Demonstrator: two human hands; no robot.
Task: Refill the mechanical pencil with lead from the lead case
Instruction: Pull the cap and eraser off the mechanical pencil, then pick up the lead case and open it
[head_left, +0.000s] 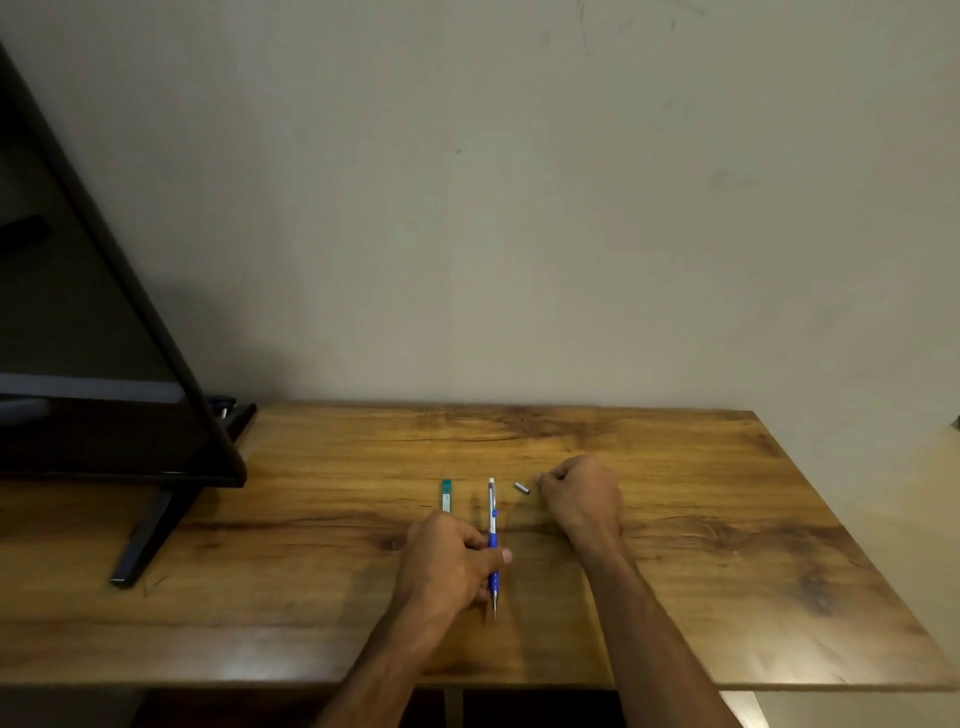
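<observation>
A blue and clear mechanical pencil (492, 512) points its metal tip toward me, its white eraser end facing the wall. My left hand (448, 558) grips its lower barrel between thumb and fingers. Left of the pencil, a slim green and white lead case (445, 494) lies flat on the wooden table (675, 545). A small silver cap (521, 488) lies on the table just right of the pencil's top end. My right hand (584, 496) rests beside the cap with fingers curled; whether it pinches anything is hidden.
A black monitor (93, 364) on a slanted stand (145, 540) fills the left side of the table. A plain wall runs along the table's far edge. The table's front edge is close to me.
</observation>
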